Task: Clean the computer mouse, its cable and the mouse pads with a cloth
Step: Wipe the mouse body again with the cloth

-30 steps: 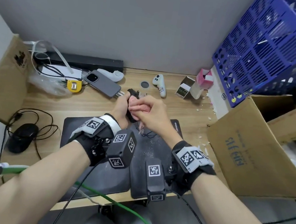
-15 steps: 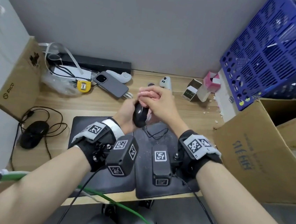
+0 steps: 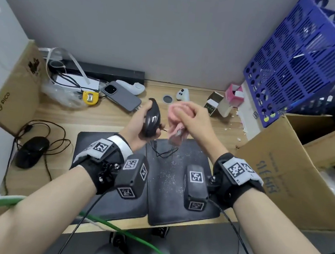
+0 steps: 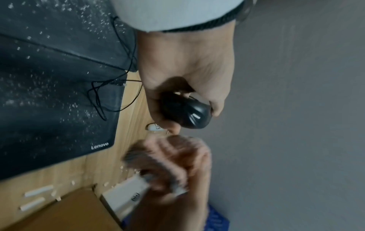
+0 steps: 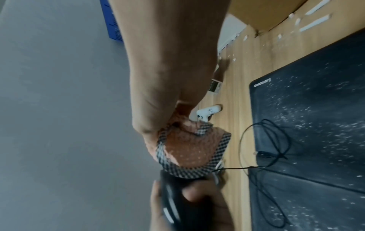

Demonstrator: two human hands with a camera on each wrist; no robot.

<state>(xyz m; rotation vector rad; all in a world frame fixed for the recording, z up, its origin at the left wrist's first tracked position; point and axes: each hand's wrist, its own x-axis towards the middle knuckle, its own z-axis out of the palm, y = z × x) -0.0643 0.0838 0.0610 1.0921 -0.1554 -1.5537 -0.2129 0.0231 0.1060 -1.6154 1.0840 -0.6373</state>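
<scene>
Mouse (image 3: 152, 119) gripped upright in left hand (image 3: 136, 126) above the pads (image 3: 180, 175), right hand (image 3: 192, 120) just beside it clutching bunched pink cloth (image 3: 176, 121), cable (image 3: 163, 152) trailing onto pads.

Even light, perhaps motion-blurred wrists

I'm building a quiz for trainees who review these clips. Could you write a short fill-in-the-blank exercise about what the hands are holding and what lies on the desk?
1. The left hand holds the black ____ above the desk.
2. The right hand grips a ____ cloth with a checked border.
3. The mouse's thin black cable trails down onto the speckled mouse ____.
4. A second black mouse lies on the desk to the ____ of the mouse pads.

Missing words: mouse; pink; pad; left
</scene>
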